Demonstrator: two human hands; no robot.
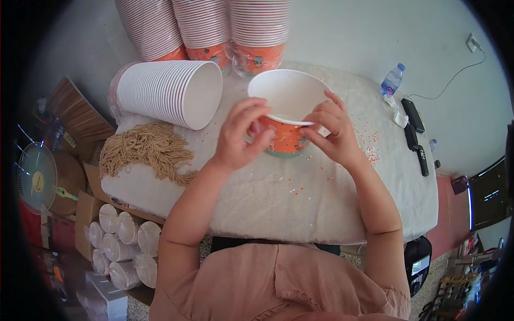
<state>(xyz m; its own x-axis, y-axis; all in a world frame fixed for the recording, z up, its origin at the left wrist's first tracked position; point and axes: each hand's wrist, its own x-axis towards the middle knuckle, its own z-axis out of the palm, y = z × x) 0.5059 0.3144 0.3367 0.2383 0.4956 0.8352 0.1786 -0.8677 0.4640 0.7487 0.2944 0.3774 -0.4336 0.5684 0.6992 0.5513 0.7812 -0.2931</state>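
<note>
A round paper bucket, orange with a green base and white rim, stands upright on the cloth-covered table in front of me. My left hand is at its left side, fingers bent and thumb apart, with the fingertips close to the rim and wall. My right hand grips the bucket's right front edge, its thumb low on the wall and its fingers at the rim. Any small thing between the fingers is too fine to make out. Left of my left forearm lies a heap of tan twine.
Behind are tall stacks of buckets; another stack lies sideways. Small paper bits are scattered about. A water bottle and black devices sit at right. A carton with wrapped white cups stands lower left.
</note>
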